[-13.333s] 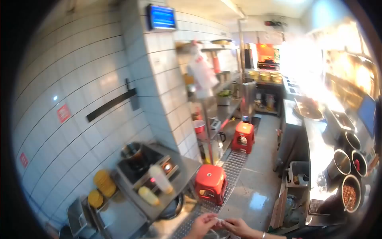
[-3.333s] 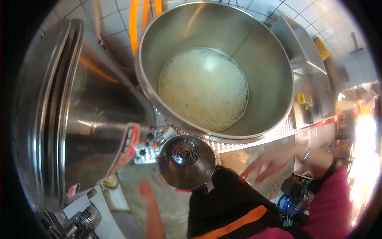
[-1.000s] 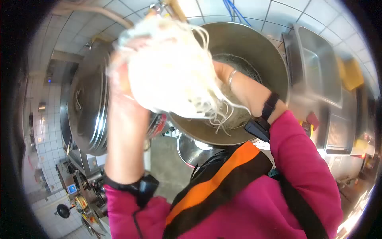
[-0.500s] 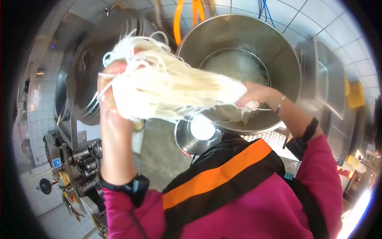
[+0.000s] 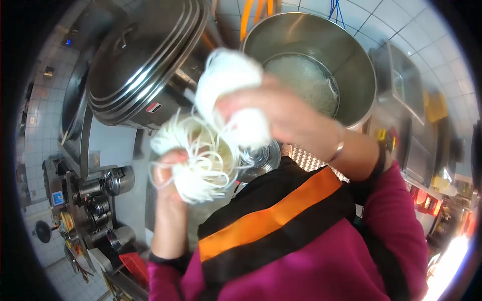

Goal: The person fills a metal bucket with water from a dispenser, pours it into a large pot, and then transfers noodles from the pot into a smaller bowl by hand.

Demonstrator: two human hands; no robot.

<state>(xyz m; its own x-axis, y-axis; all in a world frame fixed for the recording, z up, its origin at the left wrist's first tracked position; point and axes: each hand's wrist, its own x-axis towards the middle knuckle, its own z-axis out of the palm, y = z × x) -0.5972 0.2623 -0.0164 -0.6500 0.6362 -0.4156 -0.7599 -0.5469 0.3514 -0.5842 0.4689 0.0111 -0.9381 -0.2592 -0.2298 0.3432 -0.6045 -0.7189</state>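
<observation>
White noodles (image 5: 206,173) hang in a looped bundle from my left hand (image 5: 170,170), whose fingers are wrapped round them. My right hand (image 5: 251,103), smeared by motion, grips another thick part of the white noodles, folded over at top and bottom. The two parts lie close together in front of my apron (image 5: 271,210); whether they join cannot be made out. Behind my right forearm stands a large steel pot (image 5: 359,75), with cloudy liquid (image 5: 306,80) at its bottom.
A big lidded steel pot (image 5: 145,55) stands at the upper left. Below my hands is a smaller shiny metal vessel (image 5: 261,158) beside a perforated metal surface (image 5: 309,160). Steel basins (image 5: 409,80) line the right wall. Small pots (image 5: 118,180) sit at the left.
My right hand has swung from the pot's rim leftward, next to my left hand. The stretched noodle bundle is now folded up. My left hand has come lower, and the view has shifted.
</observation>
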